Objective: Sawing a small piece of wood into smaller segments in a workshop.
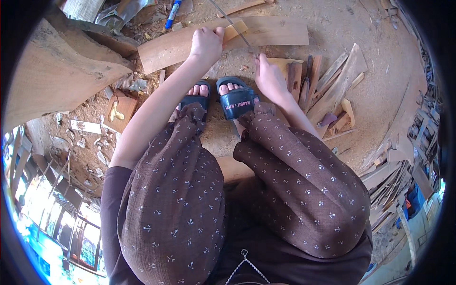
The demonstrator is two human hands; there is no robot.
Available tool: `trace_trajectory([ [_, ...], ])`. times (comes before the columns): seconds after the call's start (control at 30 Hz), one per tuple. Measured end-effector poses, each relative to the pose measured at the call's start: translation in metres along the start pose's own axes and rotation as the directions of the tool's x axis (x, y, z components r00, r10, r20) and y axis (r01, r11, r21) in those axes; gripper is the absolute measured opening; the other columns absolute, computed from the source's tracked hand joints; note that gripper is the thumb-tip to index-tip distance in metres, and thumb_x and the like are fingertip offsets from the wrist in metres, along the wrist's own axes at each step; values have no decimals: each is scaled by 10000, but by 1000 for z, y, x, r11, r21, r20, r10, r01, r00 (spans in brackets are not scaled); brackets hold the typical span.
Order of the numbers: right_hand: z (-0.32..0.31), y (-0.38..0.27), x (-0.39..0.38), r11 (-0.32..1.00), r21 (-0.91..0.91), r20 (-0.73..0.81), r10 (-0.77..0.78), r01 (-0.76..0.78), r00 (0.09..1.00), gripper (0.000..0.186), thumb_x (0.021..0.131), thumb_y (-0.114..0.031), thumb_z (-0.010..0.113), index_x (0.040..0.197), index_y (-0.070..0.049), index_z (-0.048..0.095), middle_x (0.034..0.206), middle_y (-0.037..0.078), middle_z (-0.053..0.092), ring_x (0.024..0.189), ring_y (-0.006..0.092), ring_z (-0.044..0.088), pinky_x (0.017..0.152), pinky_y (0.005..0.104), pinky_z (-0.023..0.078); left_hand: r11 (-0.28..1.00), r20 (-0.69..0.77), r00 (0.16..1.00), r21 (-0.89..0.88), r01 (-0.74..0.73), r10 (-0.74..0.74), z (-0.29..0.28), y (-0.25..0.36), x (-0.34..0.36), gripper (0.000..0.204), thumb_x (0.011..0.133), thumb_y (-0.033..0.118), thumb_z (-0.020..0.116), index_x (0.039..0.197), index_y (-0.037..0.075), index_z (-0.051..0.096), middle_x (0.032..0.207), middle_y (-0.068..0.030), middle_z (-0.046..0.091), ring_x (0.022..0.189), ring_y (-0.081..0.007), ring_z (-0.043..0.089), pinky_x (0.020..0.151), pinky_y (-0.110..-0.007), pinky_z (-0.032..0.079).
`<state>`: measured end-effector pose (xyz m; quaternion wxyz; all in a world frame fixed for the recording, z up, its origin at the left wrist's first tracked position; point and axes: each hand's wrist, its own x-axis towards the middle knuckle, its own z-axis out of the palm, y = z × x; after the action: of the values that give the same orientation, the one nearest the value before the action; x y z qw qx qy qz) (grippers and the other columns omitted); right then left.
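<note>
My left hand [207,45] is closed round a small pale wooden block [232,31], its free end pointing right above a long flat board [280,30] on the ground. In my right hand [270,80] is the near end of a long, thin metal tool [221,10], which slants away to the upper left. The tool crosses the block close to its free end. Whether it is a file or a narrow saw cannot be told. My fingers hide its grip.
Wood offcuts [332,78] lie right of my feet. A large timber piece [61,71] stands at the left. Beyond the board are a blue marker [173,13] and a thin wood strip [244,7]. A carved wooden piece [119,112] rests at the left; stacked scraps [396,178] line the right.
</note>
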<state>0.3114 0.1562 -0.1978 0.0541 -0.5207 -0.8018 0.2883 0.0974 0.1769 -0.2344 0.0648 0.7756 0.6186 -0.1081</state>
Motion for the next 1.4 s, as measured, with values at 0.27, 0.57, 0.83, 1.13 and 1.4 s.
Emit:
trace_trajectory([
  [0.27,10,10,-47,980,-8,-1,200,-200,980,164,959,-176,437,934,-24,492,716,267,611,699,463,606,626,555,466,1000,19,1000,-7,-7,7,-2,0,-1,471,875,434,579,1001,-9,480,814,-133,650,839,-286,636,704,-360,516],
  [0.57,-7,7,-51,963,-65,75,268,-263,961,159,942,-164,451,977,-14,490,694,271,600,698,464,603,601,556,449,1000,41,999,-6,-2,3,-2,0,1,466,869,434,587,997,-3,491,820,-132,654,847,-281,631,707,-363,519],
  [0.83,1,1,0,992,-52,57,121,-118,991,169,932,-158,458,995,-5,492,738,271,616,712,462,609,628,550,465,1000,39,999,8,8,-8,-3,0,-1,449,855,416,608,987,0,501,800,-137,655,839,-286,637,707,-366,519],
  [1.13,-13,25,-88,969,-68,82,243,-238,966,164,948,-158,438,994,-13,499,766,264,620,713,452,611,630,547,465,1000,-11,1000,-11,-29,29,0,-3,-1,451,868,423,590,991,3,481,799,-130,655,826,-275,633,691,-375,512],
  [1.4,-13,-9,1,984,-100,114,157,-146,981,168,934,-139,440,1010,2,492,774,269,625,730,457,616,648,543,476,998,20,999,-42,-41,42,-2,-5,0,450,886,431,567,978,-1,479,810,-139,654,823,-291,634,689,-386,516],
])
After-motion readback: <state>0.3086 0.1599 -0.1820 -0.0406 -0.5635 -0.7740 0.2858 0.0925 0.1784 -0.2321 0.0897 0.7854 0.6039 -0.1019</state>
